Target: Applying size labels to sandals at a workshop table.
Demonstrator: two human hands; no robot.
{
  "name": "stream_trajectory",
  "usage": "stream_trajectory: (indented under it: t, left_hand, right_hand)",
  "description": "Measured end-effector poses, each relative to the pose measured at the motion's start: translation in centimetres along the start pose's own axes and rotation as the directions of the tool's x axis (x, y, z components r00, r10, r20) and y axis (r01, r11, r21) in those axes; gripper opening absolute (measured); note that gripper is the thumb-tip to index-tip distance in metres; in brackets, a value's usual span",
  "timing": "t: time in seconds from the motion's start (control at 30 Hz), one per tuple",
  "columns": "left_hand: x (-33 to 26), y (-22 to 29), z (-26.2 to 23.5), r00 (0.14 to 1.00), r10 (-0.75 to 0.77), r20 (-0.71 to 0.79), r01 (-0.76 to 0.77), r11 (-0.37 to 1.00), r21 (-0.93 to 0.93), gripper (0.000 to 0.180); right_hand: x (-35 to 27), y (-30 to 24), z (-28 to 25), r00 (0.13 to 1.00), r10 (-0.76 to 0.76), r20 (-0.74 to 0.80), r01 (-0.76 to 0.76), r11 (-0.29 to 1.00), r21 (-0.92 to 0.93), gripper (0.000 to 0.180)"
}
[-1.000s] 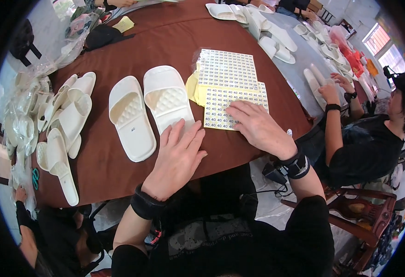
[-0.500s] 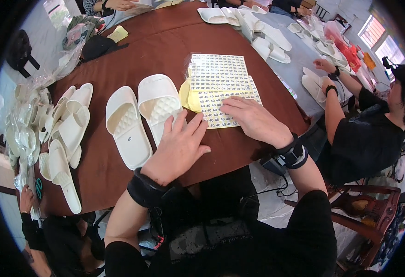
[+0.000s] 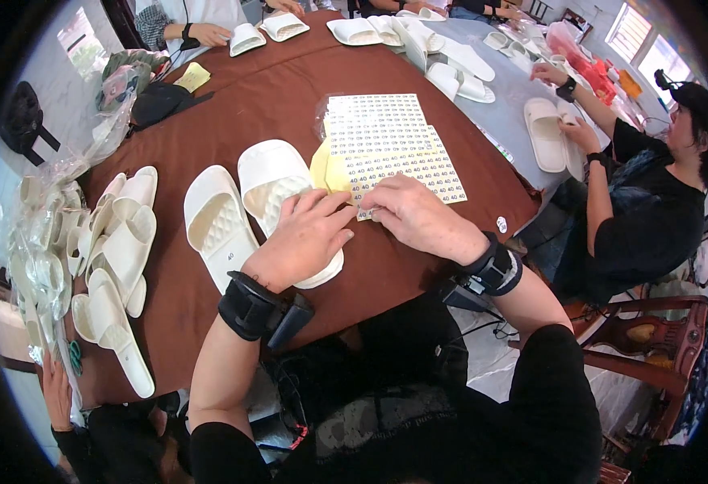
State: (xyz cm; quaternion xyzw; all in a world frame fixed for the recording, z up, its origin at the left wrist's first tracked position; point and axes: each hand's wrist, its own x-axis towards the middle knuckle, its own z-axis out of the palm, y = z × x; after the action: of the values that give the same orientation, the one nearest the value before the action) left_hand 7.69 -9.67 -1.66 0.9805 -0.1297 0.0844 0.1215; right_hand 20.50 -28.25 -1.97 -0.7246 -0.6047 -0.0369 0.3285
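Two white slippers stand side by side on the brown cloth in front of me. The left slipper (image 3: pixel 215 211) has a small dark mark on its insole. My left hand (image 3: pixel 304 235) lies palm down over the right slipper (image 3: pixel 271 169), its fingers extended and loosely apart, tips near the sticker sheets' lower left corner. My right hand (image 3: pixel 422 216) bends its thumb and fingers together at the lower edge of the nearer sticker sheet (image 3: pixel 418 171); whatever they pinch is too small to make out. Another sticker sheet (image 3: pixel 374 113) overlaps it, with yellow backing paper (image 3: pixel 320 171) beside them.
White slippers (image 3: pixel 120 250) are piled at left beside clear plastic bags (image 3: pixel 43 242). A black cap (image 3: pixel 160 103) lies farther back. More slippers (image 3: pixel 442 60) sit on the grey table at right, where a co-worker (image 3: pixel 644 194) handles a pair. A wooden chair (image 3: pixel 644 347) stands at lower right.
My right hand has drawn in toward the sheets' lower left corner, its fingers now pinched. My left hand stays over the right slipper. A person across the table has set two slippers down.
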Motion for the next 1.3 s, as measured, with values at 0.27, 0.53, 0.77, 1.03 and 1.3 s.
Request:
stream_trajectory:
  t: [0.27,0.53,0.77,1.03,1.3]
  left_hand:
    - [0.0,-1.2,1.1,0.995,-0.009,-0.103,0.0,0.996,-0.093,0.035]
    - [0.1,-1.1,1.2,0.99,0.003,-0.143,-0.011,0.998,-0.058,0.037]
    - [0.2,-1.1,0.9,0.991,-0.018,-0.134,0.007,0.996,-0.088,0.037]
    - [0.3,-1.1,1.0,0.992,-0.033,-0.124,0.02,0.995,-0.1,0.037]
    - [0.2,-0.9,0.9,0.992,-0.037,-0.12,0.025,0.995,-0.094,0.037]
  right_hand:
    - [-0.4,-0.3,2.0,0.993,0.109,-0.032,-0.112,0.99,-0.084,0.009]
    - [-0.4,-0.2,2.4,0.99,0.121,-0.066,-0.127,0.988,-0.084,0.013]
    - [0.1,0.0,1.9,0.992,0.123,-0.004,-0.123,0.99,-0.062,0.011]
    - [0.1,0.2,2.0,0.989,0.149,0.023,-0.148,0.988,-0.037,0.012]
    - [-0.2,0.2,2.2,0.989,0.145,-0.009,-0.145,0.989,0.01,0.011]
